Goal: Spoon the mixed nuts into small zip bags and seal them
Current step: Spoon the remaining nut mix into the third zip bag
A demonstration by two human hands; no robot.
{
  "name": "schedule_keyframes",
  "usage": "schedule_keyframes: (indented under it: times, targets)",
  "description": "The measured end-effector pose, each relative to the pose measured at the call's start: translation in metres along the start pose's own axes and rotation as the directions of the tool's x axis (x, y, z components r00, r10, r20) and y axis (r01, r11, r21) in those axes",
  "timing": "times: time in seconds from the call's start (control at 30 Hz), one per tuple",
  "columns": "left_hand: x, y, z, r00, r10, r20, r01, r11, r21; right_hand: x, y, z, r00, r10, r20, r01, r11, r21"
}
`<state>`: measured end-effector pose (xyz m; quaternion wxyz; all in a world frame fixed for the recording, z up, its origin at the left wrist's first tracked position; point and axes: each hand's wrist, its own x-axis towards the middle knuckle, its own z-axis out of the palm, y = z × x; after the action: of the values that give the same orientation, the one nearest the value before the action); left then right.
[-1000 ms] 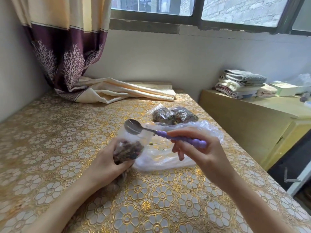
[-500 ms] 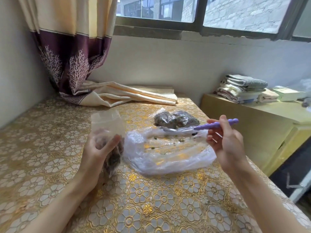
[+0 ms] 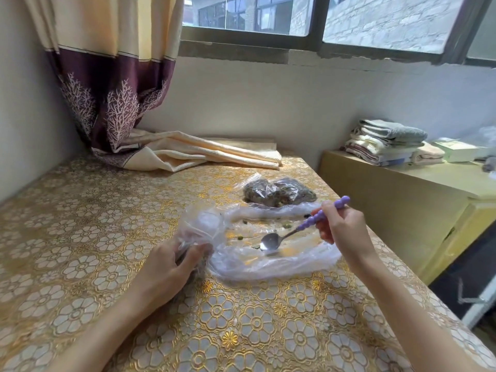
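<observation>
Nuts are sitting in a small zip bag (image 3: 197, 238) that the left hand (image 3: 171, 267) is gripping with curled fingers near the table's (image 3: 80, 237) middle. Right hand (image 3: 342, 226) is pinching the purple-handled spoon (image 3: 303, 226), its bowl resting inside the nearly empty large plastic bag (image 3: 268, 245). Filled bags (image 3: 279, 194) are lying toward the table's far right edge.

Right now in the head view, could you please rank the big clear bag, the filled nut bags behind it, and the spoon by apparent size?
1. Big clear bag, largest.
2. Filled nut bags; they sit farther away, so they may look smaller than they are.
3. Spoon, smallest.
</observation>
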<state>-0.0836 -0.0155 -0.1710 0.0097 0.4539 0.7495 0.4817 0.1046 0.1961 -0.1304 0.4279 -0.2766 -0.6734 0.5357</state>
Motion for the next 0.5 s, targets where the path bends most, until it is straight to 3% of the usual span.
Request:
schedule_keyframes:
  times: [0.33,0.5]
  targets:
    - [-0.001,0.001,0.001,0.999,0.035,-0.025,-0.034,0.999,0.025,-0.001,0.01,0.027,0.99,0.057,0.132,-0.073,0.99,0.121]
    - [-0.001,-0.001,0.001,0.999,0.049,-0.019,-0.049,0.998,0.033,-0.004,0.02,0.039,0.959,0.186,0.211,-0.228,0.955,0.192]
